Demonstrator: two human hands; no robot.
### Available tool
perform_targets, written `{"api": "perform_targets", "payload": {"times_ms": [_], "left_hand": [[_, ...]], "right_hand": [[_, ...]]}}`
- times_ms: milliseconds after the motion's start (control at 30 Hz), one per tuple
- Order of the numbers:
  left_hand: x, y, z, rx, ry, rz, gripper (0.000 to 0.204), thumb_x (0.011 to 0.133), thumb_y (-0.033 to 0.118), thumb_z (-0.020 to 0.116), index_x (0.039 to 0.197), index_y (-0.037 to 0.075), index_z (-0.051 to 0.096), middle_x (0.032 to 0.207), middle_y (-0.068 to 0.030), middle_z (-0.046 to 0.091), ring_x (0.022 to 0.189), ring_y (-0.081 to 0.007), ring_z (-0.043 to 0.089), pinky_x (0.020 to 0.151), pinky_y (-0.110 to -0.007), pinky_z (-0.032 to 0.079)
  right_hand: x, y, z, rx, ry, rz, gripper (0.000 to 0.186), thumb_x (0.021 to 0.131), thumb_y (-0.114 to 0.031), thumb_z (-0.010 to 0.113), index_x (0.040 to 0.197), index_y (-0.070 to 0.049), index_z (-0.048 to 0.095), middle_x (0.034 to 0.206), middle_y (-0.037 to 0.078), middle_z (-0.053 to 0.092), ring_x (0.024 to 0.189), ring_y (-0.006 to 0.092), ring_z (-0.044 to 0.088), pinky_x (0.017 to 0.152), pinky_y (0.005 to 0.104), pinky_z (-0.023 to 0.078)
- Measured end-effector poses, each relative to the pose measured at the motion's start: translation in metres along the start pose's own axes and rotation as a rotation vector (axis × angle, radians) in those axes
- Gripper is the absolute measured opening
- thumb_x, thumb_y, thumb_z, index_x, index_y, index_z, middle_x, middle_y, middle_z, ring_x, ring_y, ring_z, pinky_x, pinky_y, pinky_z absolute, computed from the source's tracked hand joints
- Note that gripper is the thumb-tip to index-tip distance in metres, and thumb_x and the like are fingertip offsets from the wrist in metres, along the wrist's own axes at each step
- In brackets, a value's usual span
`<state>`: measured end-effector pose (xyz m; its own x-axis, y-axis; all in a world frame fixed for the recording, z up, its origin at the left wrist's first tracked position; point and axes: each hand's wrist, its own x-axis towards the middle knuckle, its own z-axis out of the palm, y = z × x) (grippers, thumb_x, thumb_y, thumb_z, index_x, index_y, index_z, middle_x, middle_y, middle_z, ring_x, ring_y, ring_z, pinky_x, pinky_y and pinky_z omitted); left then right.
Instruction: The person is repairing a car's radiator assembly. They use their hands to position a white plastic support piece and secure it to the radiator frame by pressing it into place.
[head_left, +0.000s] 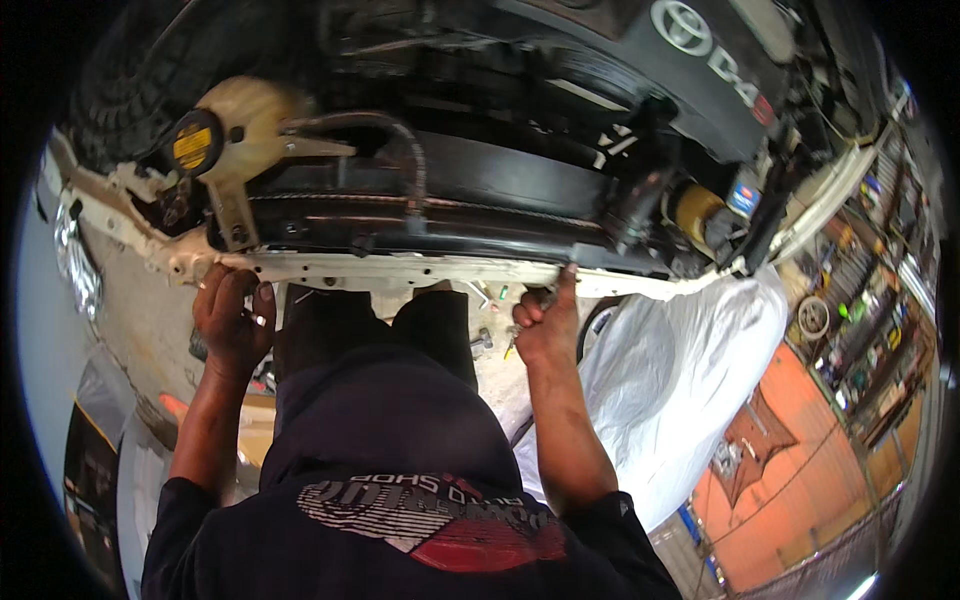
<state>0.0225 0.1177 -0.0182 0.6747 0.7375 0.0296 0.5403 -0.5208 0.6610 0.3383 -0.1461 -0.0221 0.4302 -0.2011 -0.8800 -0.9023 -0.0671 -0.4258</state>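
Note:
A cream-painted metal crossbar (460,270) runs across the front of an open engine bay, just beyond my hands. My left hand (233,318) is closed at the bar's left end, fingertips up against its lower edge. A small shiny piece shows by its fingers, too small to name. Farther right, my right hand (550,325) is closed as well, one finger reaching up onto the bar. Something greyish sits within its curled fingers, mostly hidden. Behind the bar lies the black radiator top (480,225), with a thin hose (410,150) coming down to it.
A yellowed coolant reservoir (245,125) with a black cap stands at the left. The dark engine cover (680,60) is at the far right. White sheeting (680,380) hangs beside my right arm. Tools lie on the concrete floor (495,380); an orange panel (790,480) lies at right.

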Motion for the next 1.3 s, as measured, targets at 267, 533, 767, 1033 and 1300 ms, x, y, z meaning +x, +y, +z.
{"api": "perform_targets", "payload": {"times_ms": [267, 533, 767, 1033, 1300], "left_hand": [[0.01, 0.062, 0.009, -0.244, -0.316, -0.025, 0.006, 0.091, 0.007, 0.066, 0.091, 0.001, 0.063, 0.078, -0.0142, 0.058, 0.07, -0.0322, 0.059, 0.065, -0.042, 0.047], [0.027, 0.142, 0.018, -0.27, -0.63, 0.026, 0.011, 0.093, 0.01, 0.069, 0.094, 0.0, 0.066, 0.079, -0.0158, 0.064, 0.071, -0.0315, 0.064, 0.068, -0.04, 0.05], [0.044, 0.268, 0.048, -0.232, -0.807, 0.291, 0.016, 0.092, 0.014, 0.075, 0.097, 0.001, 0.068, 0.085, -0.0206, 0.069, 0.076, -0.0385, 0.07, 0.069, -0.042, 0.053], [0.042, 0.316, 0.064, -0.323, -0.938, -0.052, 0.02, 0.101, 0.019, 0.068, 0.099, 0.0, 0.069, 0.072, -0.0031, 0.057, 0.065, -0.0118, 0.051, 0.059, -0.031, 0.043], [0.048, 0.388, 0.095, -0.924, -1.373, -0.648, 0.03, 0.097, 0.025, 0.061, 0.116, 0.002, 0.066, 0.089, -0.0037, 0.061, 0.074, -0.0145, 0.053, 0.056, -0.024, 0.036]], "right_hand": [[-0.003, -0.004, -0.006, -0.022, -0.044, 0.038, 0.05, 0.095, -0.057, 0.079, 0.095, -0.012, 0.058, 0.071, -0.001, 0.04, 0.05, 0.0115, 0.035, 0.047, 0.0292, 0.028], [-0.012, 0.0, -0.068, -0.227, -0.258, 0.0, 0.032, 0.102, -0.037, 0.074, 0.103, -0.007, 0.064, 0.07, -0.001, 0.053, 0.05, 0.0075, 0.037, 0.045, 0.0278, 0.03], [-0.092, 0.025, -0.122, -0.529, -0.063, -0.987, 0.025, 0.103, -0.024, 0.071, 0.116, -0.002, 0.066, 0.084, 0.016, 0.07, 0.072, 0.0309, 0.067, 0.069, 0.0422, 0.054], [-0.1, 0.071, -0.275, -0.562, 0.263, -0.962, 0.026, 0.101, -0.023, 0.07, 0.119, -0.003, 0.065, 0.103, 0.025, 0.072, 0.092, 0.0479, 0.072, 0.078, 0.0524, 0.056], [-0.092, -0.045, -0.233, -0.246, -0.122, -1.157, 0.028, 0.095, -0.01, 0.073, 0.121, 0.0, 0.067, 0.099, 0.022, 0.069, 0.088, 0.0404, 0.069, 0.078, 0.0454, 0.055]]}}
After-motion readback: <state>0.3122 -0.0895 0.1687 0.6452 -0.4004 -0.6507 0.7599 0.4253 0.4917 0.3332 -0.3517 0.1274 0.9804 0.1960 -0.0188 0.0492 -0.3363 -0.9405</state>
